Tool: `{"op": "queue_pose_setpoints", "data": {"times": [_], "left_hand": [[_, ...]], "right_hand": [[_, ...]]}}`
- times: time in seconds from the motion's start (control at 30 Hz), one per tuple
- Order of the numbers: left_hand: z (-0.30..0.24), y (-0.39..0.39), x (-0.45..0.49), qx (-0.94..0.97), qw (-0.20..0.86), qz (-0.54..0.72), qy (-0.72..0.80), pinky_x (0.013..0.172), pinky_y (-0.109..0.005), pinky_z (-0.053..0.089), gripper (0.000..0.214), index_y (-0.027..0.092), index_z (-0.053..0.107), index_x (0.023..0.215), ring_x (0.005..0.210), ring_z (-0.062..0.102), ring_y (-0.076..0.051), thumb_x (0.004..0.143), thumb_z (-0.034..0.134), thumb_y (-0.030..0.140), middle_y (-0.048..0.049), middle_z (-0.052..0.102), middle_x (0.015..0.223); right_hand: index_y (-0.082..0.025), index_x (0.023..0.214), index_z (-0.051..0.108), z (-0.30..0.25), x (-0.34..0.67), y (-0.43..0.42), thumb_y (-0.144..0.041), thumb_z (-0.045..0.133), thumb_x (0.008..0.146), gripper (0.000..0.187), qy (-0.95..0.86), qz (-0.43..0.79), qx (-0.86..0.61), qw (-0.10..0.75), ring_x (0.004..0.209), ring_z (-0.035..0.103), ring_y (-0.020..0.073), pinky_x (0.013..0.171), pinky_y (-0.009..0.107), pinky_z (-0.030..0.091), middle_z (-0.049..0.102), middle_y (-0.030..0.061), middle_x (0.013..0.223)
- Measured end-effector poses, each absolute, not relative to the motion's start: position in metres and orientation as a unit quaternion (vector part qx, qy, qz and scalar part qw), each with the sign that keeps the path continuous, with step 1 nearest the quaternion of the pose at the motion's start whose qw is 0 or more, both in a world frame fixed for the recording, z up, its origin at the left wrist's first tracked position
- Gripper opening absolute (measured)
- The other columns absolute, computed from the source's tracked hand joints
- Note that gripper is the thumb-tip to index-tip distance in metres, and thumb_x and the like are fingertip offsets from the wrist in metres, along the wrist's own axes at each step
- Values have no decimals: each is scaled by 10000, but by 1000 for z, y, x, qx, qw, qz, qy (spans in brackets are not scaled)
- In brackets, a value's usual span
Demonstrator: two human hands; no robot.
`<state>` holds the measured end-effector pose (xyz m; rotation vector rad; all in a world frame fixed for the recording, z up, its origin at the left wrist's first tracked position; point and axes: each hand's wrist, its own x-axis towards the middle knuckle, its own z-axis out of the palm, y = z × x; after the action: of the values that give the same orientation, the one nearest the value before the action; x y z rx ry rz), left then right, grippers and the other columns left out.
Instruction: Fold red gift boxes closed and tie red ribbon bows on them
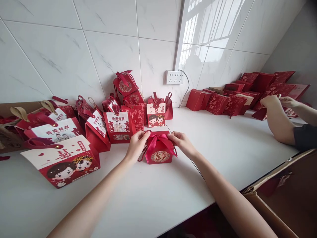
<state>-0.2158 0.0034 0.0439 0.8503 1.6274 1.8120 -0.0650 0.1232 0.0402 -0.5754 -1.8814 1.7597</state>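
A small red gift box (pixel 158 155) with a gold round emblem stands on the white counter (pixel 153 195) in front of me. A pink-red ribbon (pixel 155 141) crosses its top. My left hand (pixel 136 142) pinches the ribbon at the box's top left corner. My right hand (pixel 182 142) pinches it at the top right corner. Both hands have their fingers closed on the ribbon.
Finished red and white gift boxes with handles (pixel 64 158) crowd the left and the back wall (pixel 123 99). Flat red boxes (pixel 223 102) pile up at the back right, where another person's hands (pixel 277 109) work. A wall socket (pixel 174 77) sits behind; an open cardboard carton (pixel 284 195) stands at lower right.
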Motion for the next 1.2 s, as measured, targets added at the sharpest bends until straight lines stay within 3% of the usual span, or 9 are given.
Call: {"op": "queue_pose_setpoints", "data": {"times": [0.17, 0.53, 0.97, 1.1, 1.2], "left_hand": [[48, 0, -213, 293, 327, 682, 585, 470, -201, 378, 363, 173, 484, 575, 462, 466, -75, 583, 744, 427, 64, 483, 524], [52, -5, -209, 263, 389, 697, 542, 510, -200, 417, 228, 169, 597, 624, 538, 553, -93, 577, 731, 348, 27, 622, 632], [48, -3, -205, 253, 369, 706, 549, 424, -192, 344, 286, 175, 502, 567, 430, 455, -68, 557, 715, 365, 67, 505, 509], [48, -2, -205, 259, 365, 704, 551, 442, -189, 363, 271, 171, 515, 593, 460, 474, -69, 574, 701, 367, 66, 506, 536], [47, -2, -206, 266, 365, 703, 549, 463, -187, 373, 268, 170, 524, 604, 495, 496, -74, 591, 697, 375, 59, 525, 565]], "right_hand": [[-186, 589, 417, 43, -63, 126, -576, 670, 691, 476, -647, 688, -196, 264, 517, 373, 74, 539, 238, 306, 455, -52, 551], [-178, 601, 429, 43, -62, 126, -518, 702, 689, 445, -607, 732, -189, 246, 527, 370, 71, 525, 230, 267, 464, -50, 575], [-184, 579, 411, 36, -65, 127, -405, 718, 681, 392, -551, 774, -175, 257, 483, 309, 69, 492, 231, 199, 399, -67, 526], [-192, 575, 397, 38, -66, 125, -380, 731, 636, 388, -522, 790, -195, 254, 477, 324, 74, 479, 229, 226, 379, -69, 519], [-199, 597, 412, 37, -67, 125, -386, 731, 607, 370, -517, 790, -209, 255, 521, 413, 101, 503, 238, 297, 451, -48, 560]]}}
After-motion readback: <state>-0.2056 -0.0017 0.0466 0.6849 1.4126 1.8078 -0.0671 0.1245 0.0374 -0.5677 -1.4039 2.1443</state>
